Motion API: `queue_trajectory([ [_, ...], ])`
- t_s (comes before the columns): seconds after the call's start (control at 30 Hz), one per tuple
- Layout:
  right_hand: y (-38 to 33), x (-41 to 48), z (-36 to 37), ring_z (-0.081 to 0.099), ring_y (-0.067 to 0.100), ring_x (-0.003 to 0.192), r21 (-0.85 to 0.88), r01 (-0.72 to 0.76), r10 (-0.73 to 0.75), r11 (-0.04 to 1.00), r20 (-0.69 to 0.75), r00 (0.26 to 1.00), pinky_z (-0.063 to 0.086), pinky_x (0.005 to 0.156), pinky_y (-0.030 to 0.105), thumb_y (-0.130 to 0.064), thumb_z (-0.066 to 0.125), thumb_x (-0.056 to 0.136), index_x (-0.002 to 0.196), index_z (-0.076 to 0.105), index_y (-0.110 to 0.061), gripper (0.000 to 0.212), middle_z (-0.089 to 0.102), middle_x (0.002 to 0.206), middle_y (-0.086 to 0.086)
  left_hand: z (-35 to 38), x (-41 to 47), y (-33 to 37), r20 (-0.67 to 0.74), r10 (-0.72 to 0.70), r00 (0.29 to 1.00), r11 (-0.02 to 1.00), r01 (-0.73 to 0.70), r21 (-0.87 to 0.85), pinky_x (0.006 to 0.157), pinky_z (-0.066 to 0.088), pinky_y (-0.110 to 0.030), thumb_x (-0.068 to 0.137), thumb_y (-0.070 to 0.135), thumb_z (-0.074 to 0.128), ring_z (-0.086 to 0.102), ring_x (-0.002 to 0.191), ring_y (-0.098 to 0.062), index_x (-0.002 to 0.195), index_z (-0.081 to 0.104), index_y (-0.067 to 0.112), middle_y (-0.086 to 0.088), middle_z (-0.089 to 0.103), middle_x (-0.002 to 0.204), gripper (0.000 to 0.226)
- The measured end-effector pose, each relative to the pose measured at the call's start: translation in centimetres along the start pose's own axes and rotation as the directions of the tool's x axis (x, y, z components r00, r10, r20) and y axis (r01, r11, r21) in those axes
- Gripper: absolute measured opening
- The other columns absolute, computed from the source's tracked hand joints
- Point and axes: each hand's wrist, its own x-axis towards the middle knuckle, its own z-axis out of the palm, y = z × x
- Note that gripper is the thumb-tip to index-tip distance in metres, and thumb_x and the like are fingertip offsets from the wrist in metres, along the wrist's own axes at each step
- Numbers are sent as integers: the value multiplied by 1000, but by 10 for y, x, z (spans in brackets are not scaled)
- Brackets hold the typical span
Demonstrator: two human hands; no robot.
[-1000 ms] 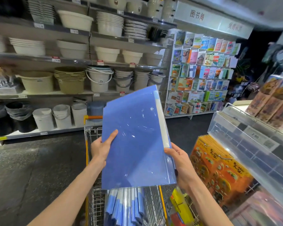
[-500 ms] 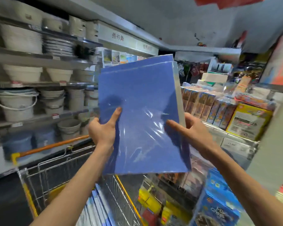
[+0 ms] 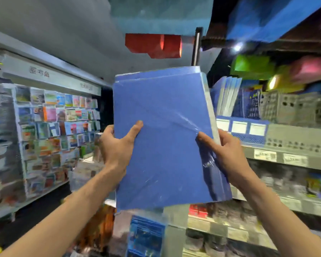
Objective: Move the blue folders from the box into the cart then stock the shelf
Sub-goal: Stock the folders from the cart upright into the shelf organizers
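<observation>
I hold a stack of blue folders (image 3: 165,138) in clear wrap upright in front of me, at chest height. My left hand (image 3: 117,145) grips its left edge with the thumb across the front. My right hand (image 3: 224,154) grips the right edge, thumb on the front cover. More blue folders (image 3: 225,95) stand upright on the shelf (image 3: 285,158) just right of the stack, behind a blue divider tray. The cart and the box are out of view.
Grey and blue plastic baskets (image 3: 285,108) fill the shelf to the right of the standing folders. Price tags line the shelf's edge. A rack of cards and books (image 3: 57,127) stands across the aisle at left. Lower shelves hold blurred small goods.
The view has swung up and to the right, away from the cart and the bowl shelves. Both hands have lifted the folder stack toward the shelf with the standing blue folders.
</observation>
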Motion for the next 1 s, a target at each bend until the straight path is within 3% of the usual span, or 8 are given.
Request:
queue_trajectory([
  [0.13, 0, 8, -98, 72, 25, 84, 68, -53, 55, 996, -32, 998, 58, 71, 36, -21, 69, 91, 108, 70, -10, 20, 77, 100, 10, 100, -33, -6, 62, 70, 996, 997, -69, -18, 74, 62, -53, 62, 48, 91, 75, 84, -25, 96, 71, 11, -3, 78, 93, 54],
  [0.3, 7, 22, -198, 71, 23, 83, 90, -28, 41, 996, -136, 990, 57, 68, 35, -20, 65, 95, 111, 67, -7, 21, 75, 103, 11, 216, -63, -6, 135, 184, 974, 974, -200, 111, 75, 59, -36, 71, 50, 86, 71, 79, -9, 94, 71, 17, 10, 75, 90, 42],
  [0.43, 11, 46, -255, 69, 18, 82, 37, 36, -25, 999, -266, 964, 56, 74, 36, -17, 70, 92, 100, 71, -12, 9, 76, 95, 4, 282, -57, -8, 351, 115, 929, 944, -213, 252, 59, 48, -25, 78, 57, 78, 61, 67, -14, 86, 67, 15, 9, 67, 77, 44],
  [0.53, 15, 69, -286, 65, 17, 84, 20, 103, -91, 994, -330, 940, 52, 78, 38, -18, 73, 88, 96, 72, -12, 10, 76, 96, 10, 317, -40, -11, 476, 17, 879, 885, -235, 402, 56, 42, -29, 76, 62, 76, 48, 56, -12, 90, 67, 15, 12, 54, 61, 50],
  [0.67, 22, 99, -300, 55, 15, 76, -77, 165, -182, 983, -419, 890, 46, 70, 37, -29, 74, 84, 93, 67, -4, 27, 70, 86, 18, 348, -23, -13, 490, 24, 871, 844, -280, 457, 89, 58, -42, 56, 77, 70, 70, 85, -17, 111, 67, 27, 9, 72, 93, 74],
  [0.73, 22, 116, -295, 53, 12, 70, -143, 193, -238, 971, -471, 850, 45, 67, 36, -30, 74, 84, 88, 66, -7, 25, 68, 78, 8, 358, -17, -14, 486, 79, 870, 828, -329, 454, 93, 57, -42, 57, 78, 65, 72, 92, -18, 119, 66, 28, 8, 74, 99, 80],
  [0.87, 15, 154, -272, 46, 4, 57, -271, 190, -317, 944, -580, 750, 39, 64, 29, -28, 76, 83, 82, 66, -17, 15, 57, 64, -13, 369, -1, -20, 494, 161, 855, 788, -412, 457, 95, 52, -40, 78, 66, 67, 68, 101, -18, 122, 66, 30, 6, 72, 103, 56],
  [1.0, 12, 187, -266, 44, 12, 57, -396, 185, -406, 900, -605, 684, 44, 70, 39, -32, 75, 82, 78, 64, -12, 23, 54, 60, -12, 374, 27, -32, 554, 160, 817, 780, -448, 436, 99, 51, -41, 81, 65, 61, 66, 109, -18, 125, 65, 30, 5, 73, 111, 56],
])
